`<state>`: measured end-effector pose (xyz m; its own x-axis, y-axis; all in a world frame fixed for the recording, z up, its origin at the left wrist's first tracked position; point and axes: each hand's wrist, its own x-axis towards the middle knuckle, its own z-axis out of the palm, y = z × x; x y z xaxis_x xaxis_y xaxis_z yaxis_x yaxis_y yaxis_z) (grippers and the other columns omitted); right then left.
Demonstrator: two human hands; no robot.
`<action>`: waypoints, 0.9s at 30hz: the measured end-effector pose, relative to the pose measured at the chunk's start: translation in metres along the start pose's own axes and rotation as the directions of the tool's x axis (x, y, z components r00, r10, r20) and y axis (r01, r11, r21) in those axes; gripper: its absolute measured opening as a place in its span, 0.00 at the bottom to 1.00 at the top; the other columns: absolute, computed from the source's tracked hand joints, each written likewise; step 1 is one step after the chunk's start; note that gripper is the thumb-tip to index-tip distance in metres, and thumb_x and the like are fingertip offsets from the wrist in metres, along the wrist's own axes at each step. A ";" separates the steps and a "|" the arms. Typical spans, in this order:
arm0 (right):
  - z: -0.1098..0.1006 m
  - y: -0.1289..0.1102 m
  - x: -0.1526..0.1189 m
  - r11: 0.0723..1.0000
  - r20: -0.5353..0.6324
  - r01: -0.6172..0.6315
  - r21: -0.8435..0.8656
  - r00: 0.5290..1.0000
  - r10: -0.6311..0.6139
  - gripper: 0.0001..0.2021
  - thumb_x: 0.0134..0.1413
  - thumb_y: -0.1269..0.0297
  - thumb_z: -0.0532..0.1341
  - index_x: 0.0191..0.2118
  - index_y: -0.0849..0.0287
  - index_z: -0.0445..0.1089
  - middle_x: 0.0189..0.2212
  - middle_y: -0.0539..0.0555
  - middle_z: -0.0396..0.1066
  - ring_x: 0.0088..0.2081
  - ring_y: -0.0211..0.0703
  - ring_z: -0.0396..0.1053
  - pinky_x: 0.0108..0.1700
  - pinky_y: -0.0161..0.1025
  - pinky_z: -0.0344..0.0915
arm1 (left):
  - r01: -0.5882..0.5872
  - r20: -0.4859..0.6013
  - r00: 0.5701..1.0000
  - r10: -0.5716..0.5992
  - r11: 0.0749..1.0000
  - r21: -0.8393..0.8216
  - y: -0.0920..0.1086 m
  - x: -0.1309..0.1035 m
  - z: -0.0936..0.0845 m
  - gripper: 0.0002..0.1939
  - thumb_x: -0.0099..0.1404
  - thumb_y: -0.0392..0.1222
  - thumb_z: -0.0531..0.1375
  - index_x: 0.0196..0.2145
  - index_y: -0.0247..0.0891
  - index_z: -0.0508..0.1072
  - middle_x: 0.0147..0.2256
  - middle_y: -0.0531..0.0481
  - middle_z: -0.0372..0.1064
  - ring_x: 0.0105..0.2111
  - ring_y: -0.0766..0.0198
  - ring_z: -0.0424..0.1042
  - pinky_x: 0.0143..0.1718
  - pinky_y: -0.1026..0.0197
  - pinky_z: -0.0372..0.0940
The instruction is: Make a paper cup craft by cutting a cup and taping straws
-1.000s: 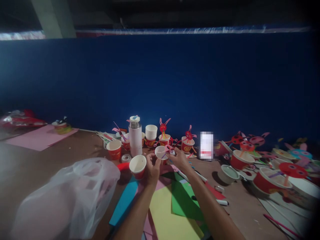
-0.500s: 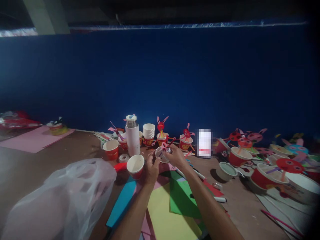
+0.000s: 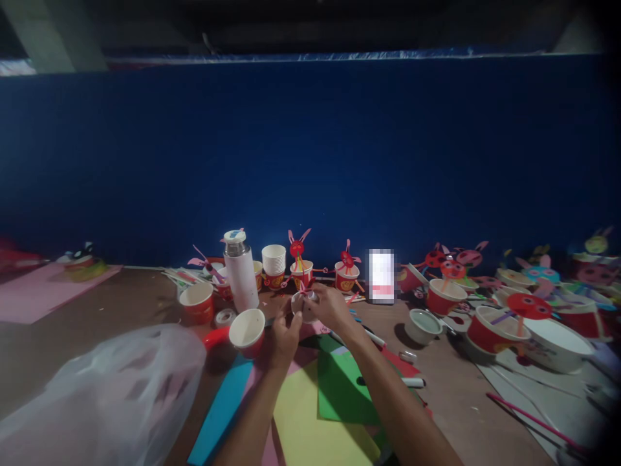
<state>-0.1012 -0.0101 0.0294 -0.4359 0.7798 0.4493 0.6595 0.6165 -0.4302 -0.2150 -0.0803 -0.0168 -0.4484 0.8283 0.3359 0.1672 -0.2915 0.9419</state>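
My left hand (image 3: pixel 286 329) is wrapped round the near left side of a small paper cup (image 3: pixel 301 309) in the middle of the table. Above the cup's rim, my right hand (image 3: pixel 330 309) pinches a small whitish item (image 3: pixel 310 295), too small to name. A pink strip (image 3: pixel 303 287) stands up between the hands at the cup. Just left of my left hand is a red and white paper cup (image 3: pixel 247 331). Yellow paper (image 3: pixel 317 414) and green paper (image 3: pixel 345 385) lie under my forearms.
A white flask (image 3: pixel 240 275) and stacked cups (image 3: pixel 274 262) stand behind. At left lies a plastic bag (image 3: pixel 111 395). Cups with paper rabbit figures, one red (image 3: pixel 532 307), crowd the right. A bowl of liquid (image 3: pixel 424 325) and a lit, blurred-out screen (image 3: pixel 381 277) are nearer.
The view has shifted, so the table items appear further left. My right hand has come lower and closer over the cup, and a dark red stick seen above it before no longer shows clearly.
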 end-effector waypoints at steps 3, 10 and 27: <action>0.000 -0.001 0.000 1.000 0.004 0.005 -0.015 1.000 -0.005 0.09 0.51 0.63 0.57 0.36 0.57 0.72 0.31 0.54 0.75 0.32 0.41 0.70 0.33 0.31 0.57 | -0.059 0.011 0.998 0.058 0.996 0.069 -0.005 -0.003 0.006 0.26 0.53 0.39 0.59 0.51 0.36 0.63 0.48 0.40 0.66 0.50 0.54 0.64 0.52 0.52 0.56; -0.002 0.002 0.000 0.999 0.017 0.040 -0.011 0.999 -0.039 0.10 0.52 0.64 0.55 0.37 0.58 0.72 0.31 0.53 0.75 0.32 0.40 0.71 0.32 0.31 0.59 | -0.238 0.032 0.971 0.236 0.950 0.201 -0.031 -0.003 0.014 0.38 0.49 0.35 0.62 0.57 0.38 0.53 0.56 0.38 0.54 0.57 0.51 0.52 0.57 0.47 0.48; 0.000 -0.011 -0.003 0.988 0.038 0.117 -0.098 0.993 -0.114 0.10 0.52 0.71 0.53 0.40 0.60 0.68 0.40 0.56 0.70 0.38 0.42 0.68 0.39 0.33 0.61 | -0.455 0.132 0.877 0.463 0.710 0.537 -0.015 -0.001 0.004 0.28 0.57 0.35 0.52 0.56 0.29 0.55 0.54 0.32 0.57 0.54 0.46 0.55 0.54 0.40 0.46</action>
<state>-0.1075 -0.0194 0.0330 -0.5312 0.7078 0.4656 0.6603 0.6902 -0.2960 -0.2136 -0.0743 -0.0313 -0.2002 0.6543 0.7293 0.7947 -0.3270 0.5114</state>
